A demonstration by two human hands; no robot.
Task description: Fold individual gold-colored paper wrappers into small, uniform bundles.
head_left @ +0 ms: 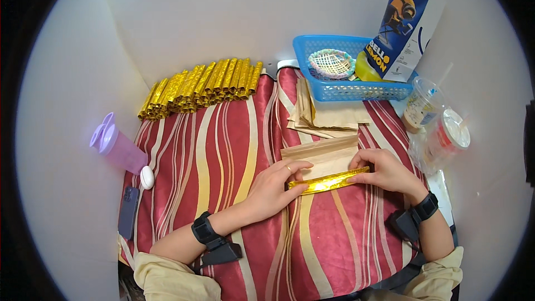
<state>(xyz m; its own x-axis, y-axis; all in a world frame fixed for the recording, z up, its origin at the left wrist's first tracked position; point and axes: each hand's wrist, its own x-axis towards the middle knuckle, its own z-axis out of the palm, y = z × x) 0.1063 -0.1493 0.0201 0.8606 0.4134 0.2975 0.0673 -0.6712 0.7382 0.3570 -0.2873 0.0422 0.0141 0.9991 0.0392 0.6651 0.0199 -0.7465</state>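
Note:
A sheet of brown paper [320,153] lies in front of me, its near edge turned up into a shiny gold foil strip [327,183]. My left hand [276,185] pinches the strip's left end between thumb and fingers; a ring sits on one finger. At the opposite end, my right hand [384,171] grips the strip the same way, thumb on the near side. Just beyond the sheet is a stack of brown papers [312,114]. A pile of gold foil tubes [203,88] lies at the far left.
The striped red cloth [223,150] covers the table. A blue basket [356,90] at the far right holds a small woven basket [332,63] and a blue box [398,22]. Plastic cups [452,129] stand at right. A purple bottle [120,147], white case [146,178] and phone [129,212] are left.

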